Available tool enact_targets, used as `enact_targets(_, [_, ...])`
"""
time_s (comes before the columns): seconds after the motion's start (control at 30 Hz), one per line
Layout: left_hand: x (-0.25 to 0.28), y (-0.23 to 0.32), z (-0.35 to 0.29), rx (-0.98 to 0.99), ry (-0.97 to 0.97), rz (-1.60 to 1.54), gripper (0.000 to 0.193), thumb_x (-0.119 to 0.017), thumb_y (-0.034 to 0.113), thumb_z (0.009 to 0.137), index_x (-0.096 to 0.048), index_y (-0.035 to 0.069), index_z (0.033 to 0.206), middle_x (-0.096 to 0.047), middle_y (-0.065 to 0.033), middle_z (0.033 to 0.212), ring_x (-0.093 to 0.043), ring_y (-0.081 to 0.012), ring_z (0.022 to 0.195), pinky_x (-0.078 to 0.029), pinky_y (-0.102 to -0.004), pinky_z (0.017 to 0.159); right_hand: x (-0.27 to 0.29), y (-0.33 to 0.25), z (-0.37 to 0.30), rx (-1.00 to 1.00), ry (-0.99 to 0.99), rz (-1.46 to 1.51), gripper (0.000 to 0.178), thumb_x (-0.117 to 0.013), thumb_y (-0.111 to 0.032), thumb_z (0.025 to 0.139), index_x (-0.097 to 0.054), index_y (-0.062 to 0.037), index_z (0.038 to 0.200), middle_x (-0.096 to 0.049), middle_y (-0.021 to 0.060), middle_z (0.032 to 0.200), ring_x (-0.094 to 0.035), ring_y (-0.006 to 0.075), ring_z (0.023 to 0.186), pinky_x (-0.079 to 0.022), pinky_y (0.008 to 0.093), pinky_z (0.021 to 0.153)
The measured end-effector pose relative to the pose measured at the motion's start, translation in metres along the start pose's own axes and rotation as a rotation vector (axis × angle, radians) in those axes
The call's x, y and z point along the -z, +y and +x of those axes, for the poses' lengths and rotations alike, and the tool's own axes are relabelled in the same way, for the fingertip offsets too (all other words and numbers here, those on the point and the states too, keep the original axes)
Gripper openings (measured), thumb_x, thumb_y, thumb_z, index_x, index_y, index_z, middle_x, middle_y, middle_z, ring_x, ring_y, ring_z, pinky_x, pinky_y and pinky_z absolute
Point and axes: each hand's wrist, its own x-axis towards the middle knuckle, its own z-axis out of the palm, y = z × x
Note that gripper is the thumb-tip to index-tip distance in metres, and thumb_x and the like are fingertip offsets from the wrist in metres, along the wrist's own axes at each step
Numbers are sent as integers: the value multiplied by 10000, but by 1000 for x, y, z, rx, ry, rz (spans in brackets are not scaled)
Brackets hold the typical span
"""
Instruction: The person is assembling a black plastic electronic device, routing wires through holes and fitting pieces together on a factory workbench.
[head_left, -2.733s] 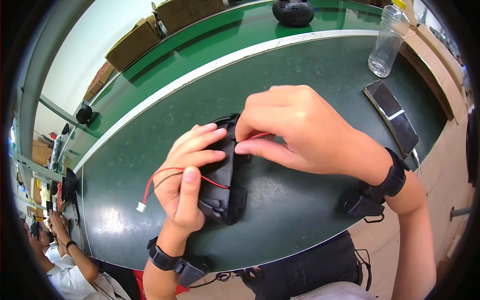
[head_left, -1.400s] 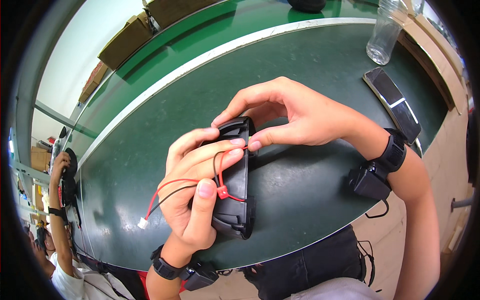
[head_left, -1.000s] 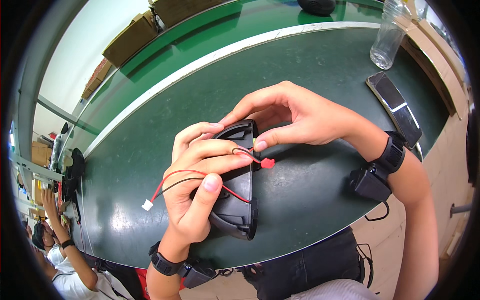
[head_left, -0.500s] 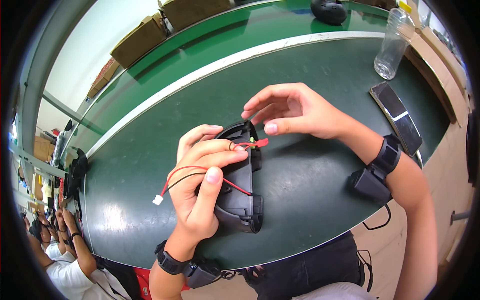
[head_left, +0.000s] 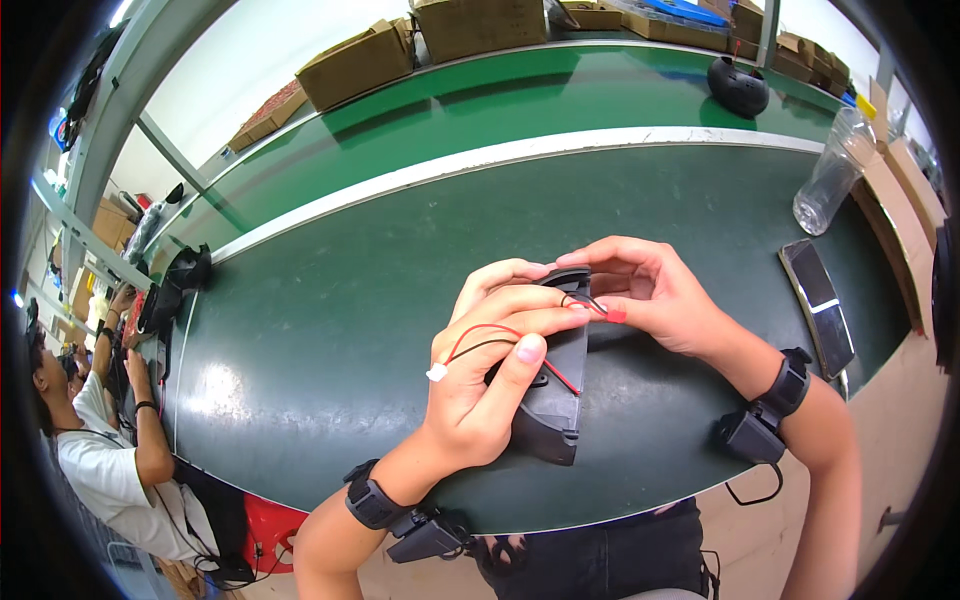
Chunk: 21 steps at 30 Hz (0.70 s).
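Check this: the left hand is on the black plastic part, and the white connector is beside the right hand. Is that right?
Not quite: in the head view, the white connector sits beside the left hand, not the right hand. The left hand is indeed on the black plastic part.

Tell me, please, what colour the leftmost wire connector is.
The wire connector is white, clearest in the head view.

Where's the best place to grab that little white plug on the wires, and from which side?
I'd pinch the white plug by its small solid body, coming from the person's left. It pokes out at the outer edge of the left hand, while the red and black wires trail rightward over that hand, so the left side looks easiest and avoids pulling the thin wires.
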Motion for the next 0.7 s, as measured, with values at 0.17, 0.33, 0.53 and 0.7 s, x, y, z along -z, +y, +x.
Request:
enact_targets(0.17, [-3,0,-1,37,14,-15,391,-399,224,944,-701,-8,1034,-664,-132,1115,-467,-303,1173,-294,-445,1048,-3,-2,-2,-22,-3,-1,439,-716,-102,839,-555,9,1233,-600,87,1215,-594,169,1089,-475,320,953])
enact_targets(0.33, [2,2,1,14,-21,-42,292,-464,160,950,-711,23,1025,-681,-82,1090,-435,-307,1190,-330,-434,1037,-5,2,-2,-10,10,9,449,-717,-115,843,-550,4,1242,-594,81,1218,-596,156,1063,-485,311,926])
enact_targets(0.53, [2,3,1,17,-33,-11,282,-471,155,941,-722,28,971,-689,-86,1038,-447,-310,1176,-338,-443,1030,-4,-2,-5,16,10,-33,387,-668,-37,860,-564,-3,1231,-619,92,1178,-610,176,1069,-487,328,953])
enact_targets(0.7, [-3,3,4,29,-25,-15,270,-477,125,925,-719,10,957,-690,-109,1009,-463,-319,1162,-339,-454,1039,6,0,-5,-47,-24,-17,471,-704,-39,819,-542,5,1259,-577,116,1263,-587,207,1125,-475,350,977])
